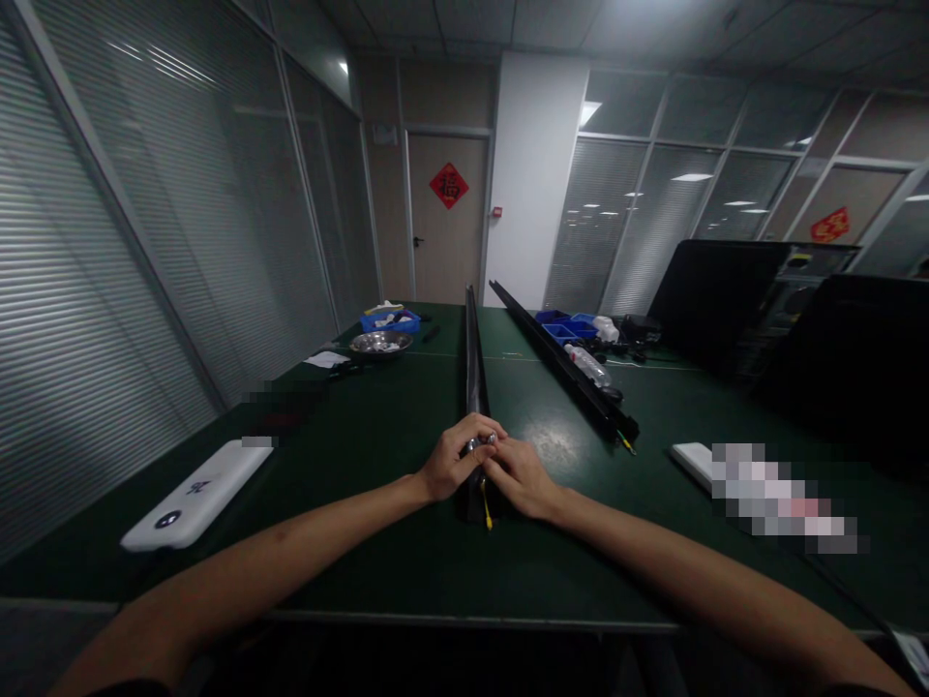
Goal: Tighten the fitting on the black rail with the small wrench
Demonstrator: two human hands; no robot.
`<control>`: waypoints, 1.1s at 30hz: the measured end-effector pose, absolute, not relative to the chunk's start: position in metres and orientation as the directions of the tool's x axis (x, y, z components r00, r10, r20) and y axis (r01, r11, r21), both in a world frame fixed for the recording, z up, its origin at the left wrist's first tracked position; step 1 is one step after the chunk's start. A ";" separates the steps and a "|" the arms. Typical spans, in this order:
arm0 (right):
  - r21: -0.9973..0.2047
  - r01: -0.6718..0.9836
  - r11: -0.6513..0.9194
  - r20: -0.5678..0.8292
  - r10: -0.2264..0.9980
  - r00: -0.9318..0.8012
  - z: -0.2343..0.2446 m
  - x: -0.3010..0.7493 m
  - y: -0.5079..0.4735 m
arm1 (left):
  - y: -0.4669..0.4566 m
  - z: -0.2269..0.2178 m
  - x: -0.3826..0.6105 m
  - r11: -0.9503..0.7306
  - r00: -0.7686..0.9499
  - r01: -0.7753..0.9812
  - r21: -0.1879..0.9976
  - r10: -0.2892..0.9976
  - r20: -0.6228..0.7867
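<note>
A long black rail (474, 363) lies lengthwise on the green table, pointing away from me. Over its near end my left hand (454, 460) and my right hand (524, 476) meet, fingers curled and touching. Between the fingertips shows a small shiny metal part (482, 442), mostly covered, so its kind is unclear. Below the hands a short yellow cable (487, 508) hangs out of the rail's near end. To the right lies a second long black rail (558, 363), set at a slant, with a yellow-green wire end (625, 443) at its near tip.
At the far left stand a metal bowl (380, 343) and a blue tray (392, 324). Beyond the slanted rail are blue bins (570, 332) and a clear plastic bottle (587, 366). White devices lie at left (199, 494) and right (693, 465). Dark panels (715, 300) stand at right.
</note>
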State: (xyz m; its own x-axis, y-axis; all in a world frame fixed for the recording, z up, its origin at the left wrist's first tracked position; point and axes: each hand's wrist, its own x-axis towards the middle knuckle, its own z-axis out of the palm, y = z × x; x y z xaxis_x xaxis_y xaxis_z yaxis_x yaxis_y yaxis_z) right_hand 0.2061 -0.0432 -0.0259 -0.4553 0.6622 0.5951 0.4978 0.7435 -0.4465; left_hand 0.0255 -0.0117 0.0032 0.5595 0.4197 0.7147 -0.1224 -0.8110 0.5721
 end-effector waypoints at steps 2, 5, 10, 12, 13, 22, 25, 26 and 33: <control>-0.444 0.498 0.745 0.600 0.660 -0.453 -0.026 0.206 -0.043 | -0.011 0.003 0.026 -0.809 0.559 -0.108 0.577 0.431 0.709; -0.442 0.494 0.749 0.604 0.655 -0.453 -0.026 0.206 -0.042 | -0.010 0.001 0.027 -0.809 0.552 -0.090 0.580 0.444 0.705; -0.438 0.508 0.741 0.603 0.662 -0.445 -0.027 0.206 -0.042 | -0.008 -0.002 0.029 -0.818 0.521 -0.088 0.569 0.449 0.726; -0.444 0.506 0.740 0.605 0.664 -0.440 -0.027 0.207 -0.042 | -0.008 -0.002 0.029 -0.819 0.521 -0.081 0.567 0.451 0.725; -0.448 0.502 0.740 0.608 0.664 -0.436 -0.027 0.207 -0.042 | -0.008 -0.002 0.029 -0.820 0.521 -0.076 0.568 0.453 0.723; -0.519 0.465 0.717 0.608 0.692 -0.389 -0.026 0.205 -0.042 | -0.007 -0.005 0.030 -0.832 0.479 -0.018 0.554 0.479 0.735; -0.557 0.450 0.698 0.595 0.713 -0.370 -0.025 0.205 -0.042 | -0.006 -0.006 0.030 -0.833 0.467 -0.004 0.553 0.487 0.738; -0.565 0.451 0.691 0.590 0.720 -0.364 -0.025 0.205 -0.042 | -0.005 -0.006 0.030 -0.834 0.465 0.003 0.552 0.490 0.737; -0.571 0.442 0.691 0.619 0.717 -0.321 -0.019 0.203 -0.043 | -0.008 -0.005 0.031 -0.853 0.446 0.026 0.521 0.476 0.757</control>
